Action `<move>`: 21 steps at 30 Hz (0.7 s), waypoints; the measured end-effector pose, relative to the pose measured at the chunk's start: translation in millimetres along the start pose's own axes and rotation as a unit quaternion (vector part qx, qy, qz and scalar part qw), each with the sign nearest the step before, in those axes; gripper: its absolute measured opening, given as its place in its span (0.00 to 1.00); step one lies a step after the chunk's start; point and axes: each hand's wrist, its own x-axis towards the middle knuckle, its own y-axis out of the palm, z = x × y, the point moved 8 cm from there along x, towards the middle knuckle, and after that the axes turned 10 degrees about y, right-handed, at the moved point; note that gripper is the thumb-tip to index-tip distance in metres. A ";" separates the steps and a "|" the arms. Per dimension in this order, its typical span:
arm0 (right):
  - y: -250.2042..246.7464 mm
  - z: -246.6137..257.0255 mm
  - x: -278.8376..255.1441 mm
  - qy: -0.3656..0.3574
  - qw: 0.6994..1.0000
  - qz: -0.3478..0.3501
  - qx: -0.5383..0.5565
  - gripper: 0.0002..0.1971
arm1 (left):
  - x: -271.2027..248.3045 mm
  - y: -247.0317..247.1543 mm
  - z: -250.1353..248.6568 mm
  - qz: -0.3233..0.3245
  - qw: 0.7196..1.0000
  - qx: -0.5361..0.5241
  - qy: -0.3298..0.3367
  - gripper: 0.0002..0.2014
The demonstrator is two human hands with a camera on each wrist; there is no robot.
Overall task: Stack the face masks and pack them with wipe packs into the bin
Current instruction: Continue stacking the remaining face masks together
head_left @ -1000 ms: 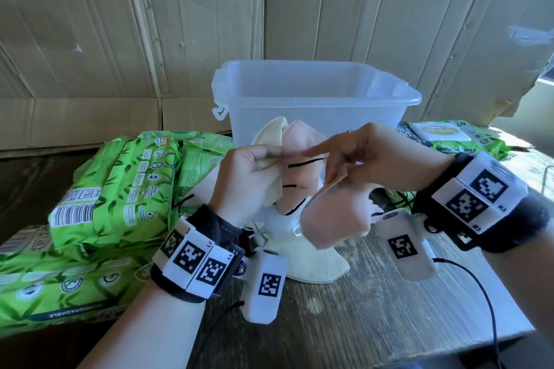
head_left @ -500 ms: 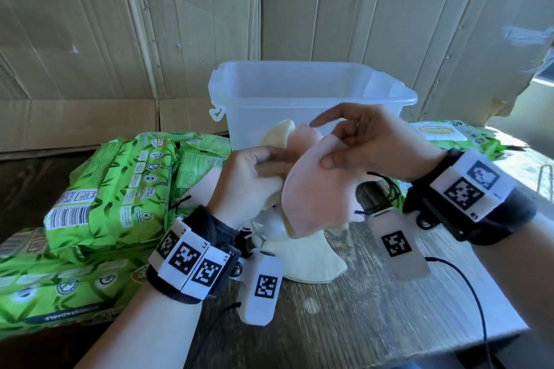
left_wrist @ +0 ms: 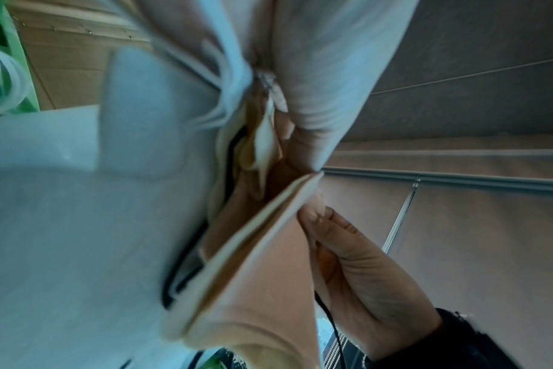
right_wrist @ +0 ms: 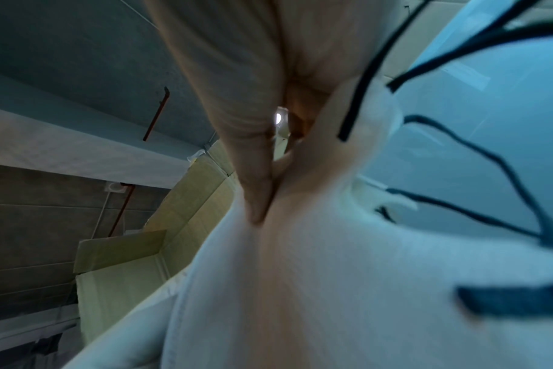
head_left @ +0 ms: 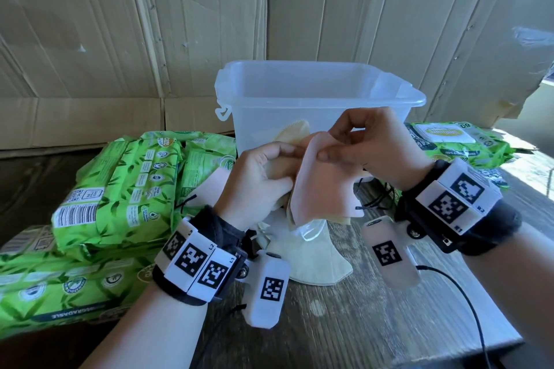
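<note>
pink mask (head_left: 325,186) pinched in right grip (head_left: 371,150)

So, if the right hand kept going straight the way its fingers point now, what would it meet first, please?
Probably the left hand. The right hand points leftward, pinching the pink fabric face mask against the masks the left hand grips. The clear plastic bin seems to stand behind, though depth is unclear.

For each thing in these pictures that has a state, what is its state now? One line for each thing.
Plastic bin: upright, no lid, nothing visible inside.
Pink face mask: folded flat, pinched at its top edge by the right hand.
Held masks: gripped together in the left hand.
Cream mask: lying flat on the table.
Wipe packs: sealed, piled left of the bin.
</note>
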 end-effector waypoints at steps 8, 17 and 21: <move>-3.0 6.7 -4.4 -0.062 0.998 0.010 -0.030 0.11 | 2.4 -1.3 3.8 -0.017 1.000 -0.007 0.013 0.14; -38.2 10.3 -2.1 -0.068 0.987 -0.044 0.138 0.13 | 4.4 -14.4 11.4 -0.061 0.998 0.022 -0.004 0.19; -31.1 11.6 -2.6 -0.067 0.988 0.002 0.137 0.06 | 2.0 -14.5 17.6 -0.072 0.995 -0.046 -0.042 0.35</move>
